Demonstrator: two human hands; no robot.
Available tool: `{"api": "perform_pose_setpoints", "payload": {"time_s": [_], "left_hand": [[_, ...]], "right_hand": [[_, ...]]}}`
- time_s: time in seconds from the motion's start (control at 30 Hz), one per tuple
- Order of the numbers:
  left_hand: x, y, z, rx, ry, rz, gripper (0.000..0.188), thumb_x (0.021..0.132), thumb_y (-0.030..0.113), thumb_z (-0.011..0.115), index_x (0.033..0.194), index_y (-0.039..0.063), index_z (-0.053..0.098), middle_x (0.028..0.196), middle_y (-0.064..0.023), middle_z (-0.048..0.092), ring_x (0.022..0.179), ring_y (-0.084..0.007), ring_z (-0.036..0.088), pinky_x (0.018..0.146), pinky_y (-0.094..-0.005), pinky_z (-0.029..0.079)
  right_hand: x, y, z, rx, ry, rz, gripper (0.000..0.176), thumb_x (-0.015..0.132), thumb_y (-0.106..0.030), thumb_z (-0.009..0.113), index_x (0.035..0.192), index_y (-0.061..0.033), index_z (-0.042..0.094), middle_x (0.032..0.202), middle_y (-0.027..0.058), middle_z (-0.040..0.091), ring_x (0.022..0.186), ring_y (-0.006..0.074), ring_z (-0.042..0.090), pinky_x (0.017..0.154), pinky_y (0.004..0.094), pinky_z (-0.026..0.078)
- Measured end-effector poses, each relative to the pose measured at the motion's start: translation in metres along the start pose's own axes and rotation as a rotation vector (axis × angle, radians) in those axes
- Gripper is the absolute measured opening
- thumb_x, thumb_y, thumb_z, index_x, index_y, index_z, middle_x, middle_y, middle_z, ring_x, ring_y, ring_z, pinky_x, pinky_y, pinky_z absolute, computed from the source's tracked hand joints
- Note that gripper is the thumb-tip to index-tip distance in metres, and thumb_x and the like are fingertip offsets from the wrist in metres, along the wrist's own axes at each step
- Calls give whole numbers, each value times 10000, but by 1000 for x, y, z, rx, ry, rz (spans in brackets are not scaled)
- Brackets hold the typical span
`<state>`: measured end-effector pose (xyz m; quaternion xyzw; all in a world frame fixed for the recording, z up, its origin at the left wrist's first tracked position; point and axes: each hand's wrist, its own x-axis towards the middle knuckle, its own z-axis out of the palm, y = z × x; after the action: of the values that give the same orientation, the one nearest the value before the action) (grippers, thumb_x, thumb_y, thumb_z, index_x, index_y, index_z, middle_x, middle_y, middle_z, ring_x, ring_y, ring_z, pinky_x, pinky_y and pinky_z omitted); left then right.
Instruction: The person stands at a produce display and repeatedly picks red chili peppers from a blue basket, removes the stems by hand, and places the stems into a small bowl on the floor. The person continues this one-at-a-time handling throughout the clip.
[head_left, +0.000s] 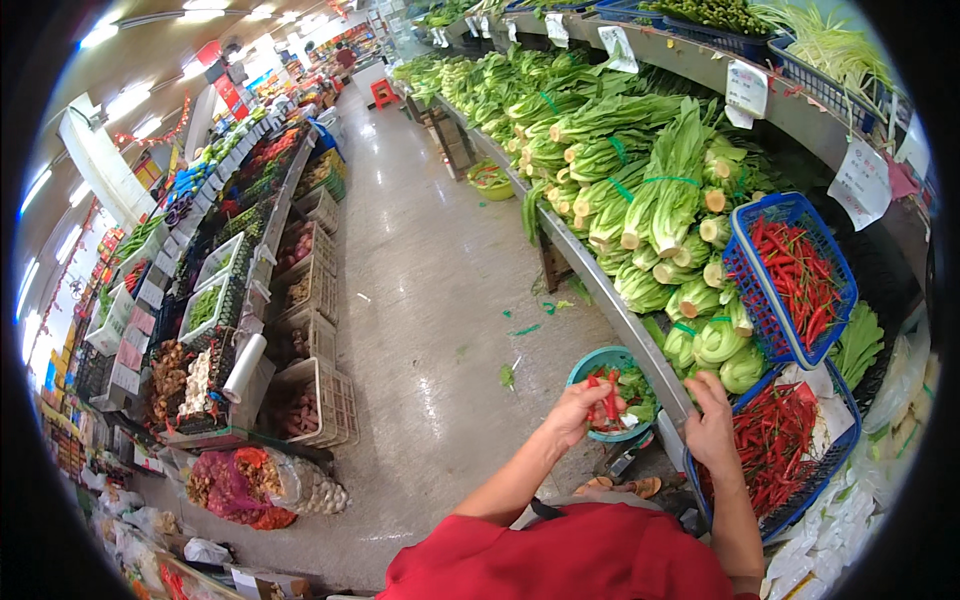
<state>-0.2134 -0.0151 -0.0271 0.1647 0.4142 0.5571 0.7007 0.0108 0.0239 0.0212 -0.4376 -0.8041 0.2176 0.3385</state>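
Observation:
My left hand (574, 412) is closed around a few red chili peppers (606, 401), which show between the fingers. It is above a teal plastic basin (579, 369) on the floor that holds red chilies and green leaves. My right hand (709, 424) is by the metal shelf edge (637, 341), its fingers bent; whether it holds anything is hidden. Beside it a blue basket (836, 499) contains a heap of long red chilies (776, 431) and some white paper. A second blue plastic basket (851, 289) of red chilies (802, 270) stands tilted above it.
Bundles of leafy lettuce stems (667, 187) tied with green bands line the shelf. Across the aisle (420, 300), vegetable crates (322, 409) stand under a sloped display. Mesh sacks (244, 487) lie on the floor. A yellow-green basin (491, 184) and red stool (384, 92) are farther off.

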Motion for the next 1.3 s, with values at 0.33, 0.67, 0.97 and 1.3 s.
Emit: {"api": "perform_pose_setpoints", "payload": {"time_s": [0.33,0.67,0.97,1.3], "left_hand": [[19,75,96,69,-152,236,82,802,66,524,862,22,558,707,-114,615,510,-87,494,440,-198,384],[142,104,296,684,-388,408,214,773,55,588,977,3,549,789,-67,619,649,-154,560,590,-255,456],[186,87,311,1014,-188,577,806,725,266,705,1346,-50,300,1291,-224,420,1135,-272,456,902,-332,386],[89,36,263,777,-312,1222,502,786,49,602,1257,-11,439,1324,-191,406,1209,-290,418,963,-353,355]], "right_hand": [[-36,0,-16,129,332,46,125,702,66,584,811,16,550,859,151,558,788,329,552,686,366,457],[-98,11,-75,-33,509,206,87,701,60,561,767,9,536,815,154,557,786,338,551,700,377,461],[-157,51,-105,-177,554,559,185,751,56,517,923,48,586,877,164,576,771,305,571,688,327,460],[-127,82,-117,-328,289,645,126,787,-100,526,814,-4,603,820,185,587,810,357,570,724,427,467]]}}
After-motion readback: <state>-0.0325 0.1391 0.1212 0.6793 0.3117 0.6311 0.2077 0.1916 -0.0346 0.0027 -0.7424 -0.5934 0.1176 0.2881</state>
